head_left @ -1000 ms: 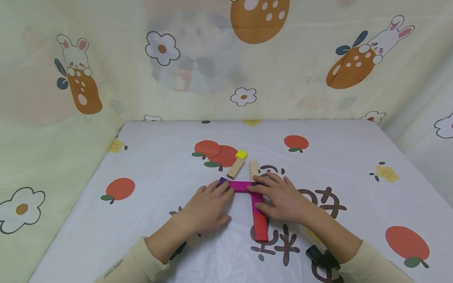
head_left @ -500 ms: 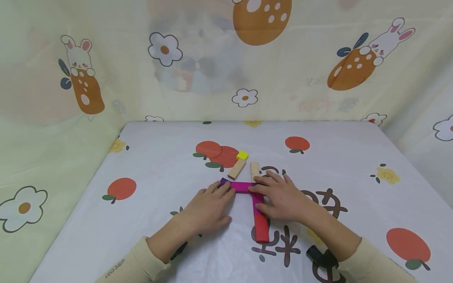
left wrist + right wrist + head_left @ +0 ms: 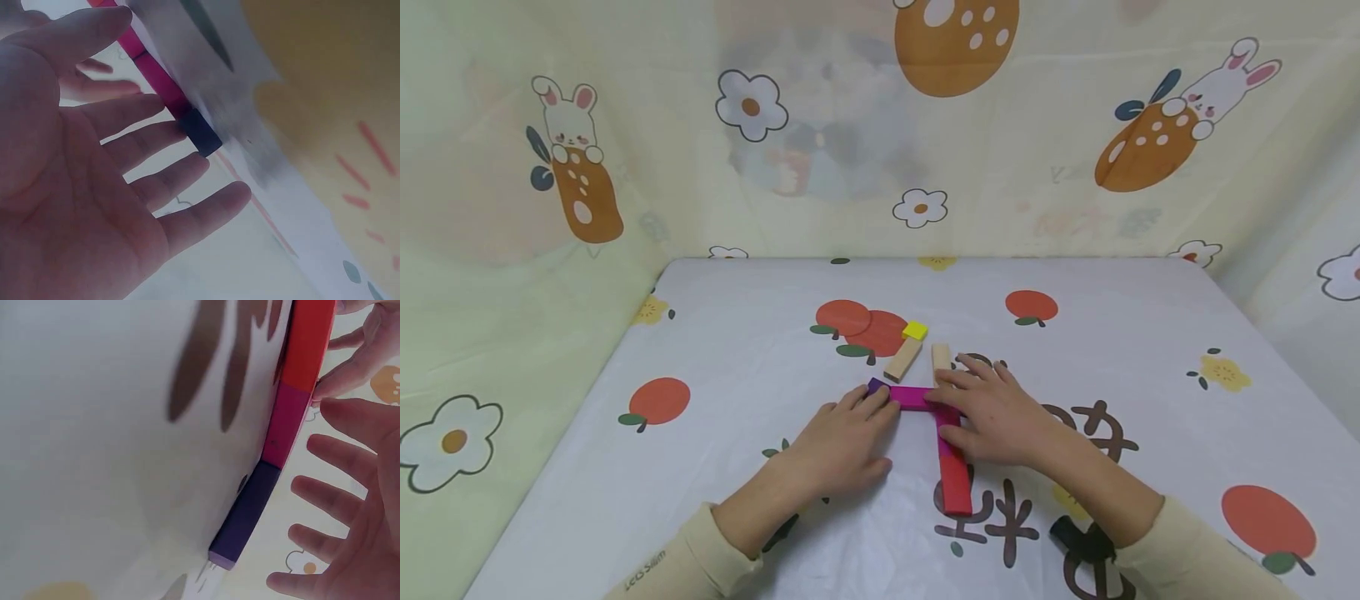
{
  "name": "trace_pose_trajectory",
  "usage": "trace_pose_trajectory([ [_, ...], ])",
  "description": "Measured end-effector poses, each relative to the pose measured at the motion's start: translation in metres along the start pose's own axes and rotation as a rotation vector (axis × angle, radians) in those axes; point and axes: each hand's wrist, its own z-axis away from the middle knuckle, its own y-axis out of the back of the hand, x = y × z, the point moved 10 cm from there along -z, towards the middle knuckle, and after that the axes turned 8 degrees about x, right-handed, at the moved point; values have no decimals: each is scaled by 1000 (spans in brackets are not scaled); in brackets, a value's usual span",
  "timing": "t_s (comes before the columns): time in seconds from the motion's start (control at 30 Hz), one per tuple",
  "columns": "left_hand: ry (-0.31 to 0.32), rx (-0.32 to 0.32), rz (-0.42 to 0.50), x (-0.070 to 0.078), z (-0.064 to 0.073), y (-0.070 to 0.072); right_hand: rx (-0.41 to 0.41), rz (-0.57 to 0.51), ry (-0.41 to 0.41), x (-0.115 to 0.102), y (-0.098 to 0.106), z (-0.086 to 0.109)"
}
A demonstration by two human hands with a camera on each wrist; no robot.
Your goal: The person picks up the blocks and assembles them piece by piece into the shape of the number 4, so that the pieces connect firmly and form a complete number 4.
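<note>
Flat coloured blocks form a bent line on the table in the head view. A dark blue block (image 3: 877,386) lies at its left end, then a magenta block (image 3: 912,398), with a red block (image 3: 956,487) nearest the person. My left hand (image 3: 842,442) rests with extended fingers at the blue block and the magenta block's left end. Extended too, my right hand (image 3: 996,417) lies over the corner, its fingers partly hiding the blocks there. The right wrist view shows a purple block (image 3: 245,512) joined end to end with another magenta block (image 3: 287,422).
Behind the line lie two plain wooden blocks, one slanted (image 3: 903,359) and one straighter (image 3: 941,360). A yellow block (image 3: 914,331) touches the slanted one's far end. A black object (image 3: 1078,540) sits beside the right sleeve. The printed cloth (image 3: 745,333) covers the table.
My right hand's fingers have shifted slightly, and they now cover more of the corner of the line. The left hand and the blocks look unmoved apart from a small camera drift.
</note>
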Motion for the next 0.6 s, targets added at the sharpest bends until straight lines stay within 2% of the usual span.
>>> trace_pose_trajectory([
  [0.13, -3, 3, -1, 0, -1, -1, 20, -10, 4, -1, 6, -9],
  [0.6, -16, 15, -16, 1, -1, 1, 10, 37, -19, 10, 14, -48],
])
